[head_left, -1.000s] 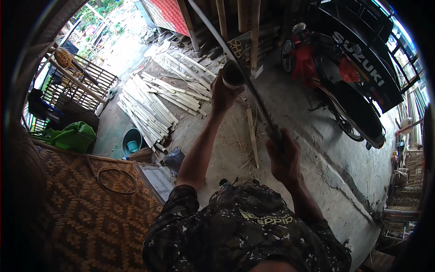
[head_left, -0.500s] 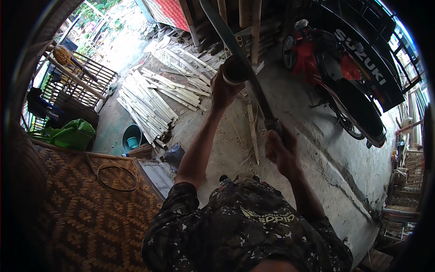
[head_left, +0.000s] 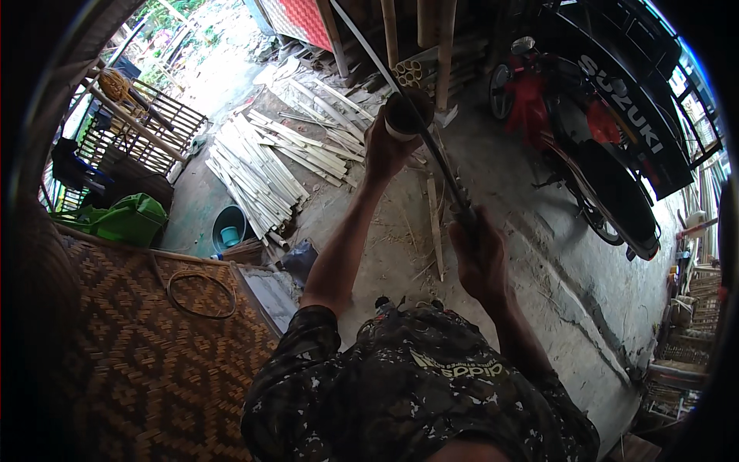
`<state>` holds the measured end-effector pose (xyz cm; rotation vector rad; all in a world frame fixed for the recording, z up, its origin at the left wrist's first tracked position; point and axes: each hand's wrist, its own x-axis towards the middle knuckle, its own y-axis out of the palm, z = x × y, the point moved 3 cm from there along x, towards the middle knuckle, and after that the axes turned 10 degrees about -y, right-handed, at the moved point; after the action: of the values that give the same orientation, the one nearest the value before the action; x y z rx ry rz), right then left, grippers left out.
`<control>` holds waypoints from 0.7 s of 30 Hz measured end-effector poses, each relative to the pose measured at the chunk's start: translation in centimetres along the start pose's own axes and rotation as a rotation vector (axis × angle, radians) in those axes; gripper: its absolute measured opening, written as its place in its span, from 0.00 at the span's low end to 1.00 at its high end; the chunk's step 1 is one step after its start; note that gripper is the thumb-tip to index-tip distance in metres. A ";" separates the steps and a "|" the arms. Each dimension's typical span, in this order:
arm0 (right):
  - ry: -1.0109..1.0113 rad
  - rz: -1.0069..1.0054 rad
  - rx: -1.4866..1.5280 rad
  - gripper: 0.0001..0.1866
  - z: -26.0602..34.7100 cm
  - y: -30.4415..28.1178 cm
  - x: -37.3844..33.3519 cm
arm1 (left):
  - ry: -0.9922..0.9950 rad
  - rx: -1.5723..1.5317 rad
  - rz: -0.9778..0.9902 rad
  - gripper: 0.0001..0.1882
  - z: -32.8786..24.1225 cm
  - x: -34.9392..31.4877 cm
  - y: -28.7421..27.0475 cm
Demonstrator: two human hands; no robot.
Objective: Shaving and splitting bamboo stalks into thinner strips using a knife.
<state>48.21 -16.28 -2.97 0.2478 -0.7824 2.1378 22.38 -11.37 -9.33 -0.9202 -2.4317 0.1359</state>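
My left hand (head_left: 387, 154) is closed round a short cylinder (head_left: 399, 125), dark inside with a pale band at its lower edge; I cannot tell its kind. My right hand (head_left: 483, 254) grips the handle of a long, narrow metal blade (head_left: 444, 159), like a machete. From that fist the blade slants up to the left and passes over the cylinder, beyond the top of the view. Whether blade and cylinder touch is not clear. The blade's thin edge is turned towards me.
Split bamboo strips (head_left: 258, 165) cover the floor ahead on the left. Nearer stand a bucket (head_left: 229, 231), a green bag (head_left: 132, 219) and a woven bamboo surface (head_left: 146, 331) with a coiled strip (head_left: 202, 296). A motorcycle (head_left: 581, 158) stands at right, by a dark vehicle (head_left: 643, 131).
The blade has turned from showing its broad side to showing its thin edge. My right hand has rolled with it. The left hand and cylinder have shifted slightly to the right in view.
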 end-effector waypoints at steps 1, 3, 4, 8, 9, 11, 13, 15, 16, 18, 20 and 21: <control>0.037 0.026 0.015 0.08 0.0 -0.1 0.1 | 0.003 -0.022 -0.022 0.32 0.0 0.1 0.0; 0.028 0.014 0.013 0.08 -0.2 -0.2 0.2 | 0.013 -0.046 -0.039 0.28 -0.1 0.4 0.1; 0.020 0.003 0.010 0.08 -0.3 -0.4 0.3 | -0.007 -0.057 0.024 0.32 -0.2 0.5 0.3; 0.006 -0.058 -0.013 0.08 -0.3 -0.9 0.7 | 0.126 0.018 0.079 0.33 -2.8 -0.8 -1.2; 0.006 -0.075 -0.016 0.08 -0.6 -1.3 0.7 | 0.141 0.005 0.098 0.33 -3.7 -1.1 -1.5; 0.005 -0.099 -0.013 0.08 -1.1 -1.6 1.0 | 0.146 0.144 0.055 0.28 -5.8 -1.7 -4.4; 0.029 -0.109 0.010 0.08 -1.3 -1.7 1.1 | 0.330 0.139 -0.170 0.21 -9.6 -1.0 -8.1; 0.035 -0.121 0.006 0.08 -1.2 -2.2 1.3 | 0.445 0.180 -0.307 0.19 -13.6 -0.4 -11.7; 0.043 -0.127 -0.001 0.08 -1.5 -2.5 1.5 | 0.401 0.085 -0.203 0.18 -14.9 -0.6 -13.1; 0.031 -0.162 0.006 0.08 -1.8 -2.8 1.5 | 0.437 -0.169 0.085 0.18 -15.0 0.2 -16.2; 0.013 -0.182 0.028 0.08 -1.7 -2.7 1.5 | 0.615 -0.678 0.559 0.21 -15.8 3.8 -20.1; 0.013 -0.153 0.041 0.08 -1.1 -2.5 1.6 | 0.698 -1.010 0.846 0.24 -19.5 5.9 -22.5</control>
<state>49.22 -13.46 -2.03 0.3052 -0.6911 2.0109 15.49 -26.51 16.03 -1.9457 -1.2422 -1.0134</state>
